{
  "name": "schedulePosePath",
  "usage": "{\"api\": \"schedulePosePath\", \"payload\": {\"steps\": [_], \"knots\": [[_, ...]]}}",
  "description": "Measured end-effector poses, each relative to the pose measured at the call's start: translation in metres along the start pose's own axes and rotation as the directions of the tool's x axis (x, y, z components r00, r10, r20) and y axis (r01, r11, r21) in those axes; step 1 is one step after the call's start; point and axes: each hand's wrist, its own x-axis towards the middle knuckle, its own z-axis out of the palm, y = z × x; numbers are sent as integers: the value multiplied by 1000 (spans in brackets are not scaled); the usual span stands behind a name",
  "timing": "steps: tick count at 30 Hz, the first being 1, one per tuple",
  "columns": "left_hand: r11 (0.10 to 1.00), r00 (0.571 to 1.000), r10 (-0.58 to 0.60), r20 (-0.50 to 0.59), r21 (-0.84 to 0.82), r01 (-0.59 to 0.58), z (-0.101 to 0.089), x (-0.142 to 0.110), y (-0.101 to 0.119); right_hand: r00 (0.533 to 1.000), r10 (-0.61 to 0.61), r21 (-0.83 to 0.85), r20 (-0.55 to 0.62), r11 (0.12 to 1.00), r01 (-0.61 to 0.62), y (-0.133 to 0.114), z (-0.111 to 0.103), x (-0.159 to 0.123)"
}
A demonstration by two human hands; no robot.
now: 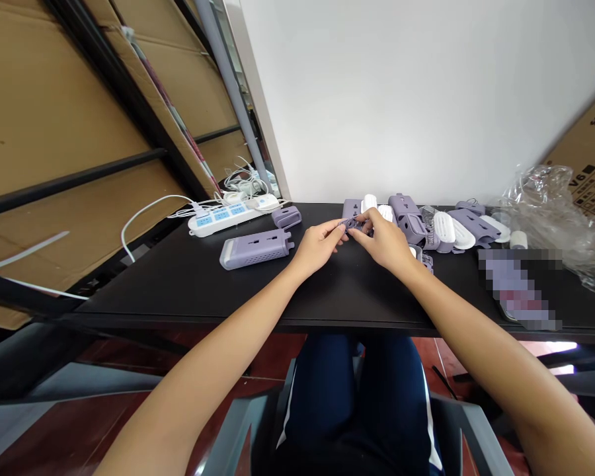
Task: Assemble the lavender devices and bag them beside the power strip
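Narrowly pinched at the edges between bare left hand [317,248] and bare right hand [384,241], a small lavender plastic part [351,225], seemingly light and stiff, above a matte black tabletop [327,297].

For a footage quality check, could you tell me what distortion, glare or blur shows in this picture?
In the head view, the wide lens bends the table's front edge and tilts the wall; a pixelated patch hides something at right; light is soft, with glare at lower right; the left hand, right hand and lilac part look sharp.
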Motion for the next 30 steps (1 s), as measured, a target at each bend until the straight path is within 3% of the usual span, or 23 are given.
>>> {"api": "schedulePosePath", "payload": {"steps": [6,11,17,30], "knots": [[986,996,86,-9,146,-84,-1,-4,-1,998,66,-42,-22,997,-66,-7,-2,-2],[964,988,152,-26,224,-143,-1,-6,-1,994,106,69,-34,992,-103,-6,0,0],[962,988,150,-42,237,-135,-1,-6,2,989,143,269,44,951,-150,-2,3,4],[984,995,63,-78,171,-49,-2,-6,7,992,68,274,107,957,-96,5,-7,7]]}}
